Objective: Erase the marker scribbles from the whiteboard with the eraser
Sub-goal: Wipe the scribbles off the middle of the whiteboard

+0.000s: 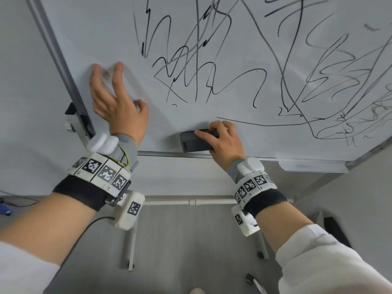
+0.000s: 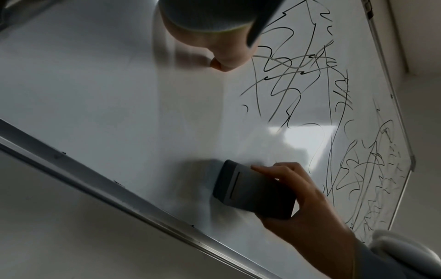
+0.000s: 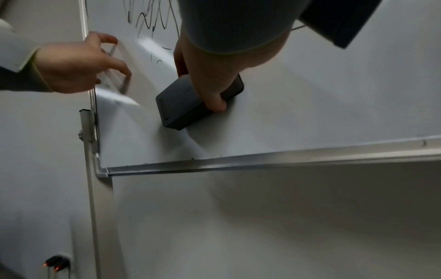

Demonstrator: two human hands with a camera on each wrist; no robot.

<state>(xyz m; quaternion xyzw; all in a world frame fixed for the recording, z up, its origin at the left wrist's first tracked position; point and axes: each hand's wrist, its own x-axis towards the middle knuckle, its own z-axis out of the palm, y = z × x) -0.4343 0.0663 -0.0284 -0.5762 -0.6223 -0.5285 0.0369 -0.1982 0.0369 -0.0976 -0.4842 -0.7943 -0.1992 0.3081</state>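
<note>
The whiteboard (image 1: 101,28) stands upright before me, with black marker scribbles (image 1: 191,60) over its middle and right. Its lower left part is wiped bare. My right hand (image 1: 222,143) grips a dark grey block eraser (image 1: 192,141) and presses it flat on the board just above the bottom frame. In the right wrist view the eraser (image 3: 181,105) sits under the fingers, thumb on its lower side. My left hand (image 1: 114,96) rests with spread straight fingers on the board's left part, near the side frame. The left wrist view shows the eraser (image 2: 250,188) and the scribbles (image 2: 298,75).
An aluminium frame (image 1: 169,154) runs along the board's bottom edge, with a pen tray (image 1: 311,166) at the right. The stand's crossbar (image 1: 191,201) and legs are below. A marker (image 1: 255,283) lies on the grey floor. A power plug (image 3: 56,263) glows low on the wall.
</note>
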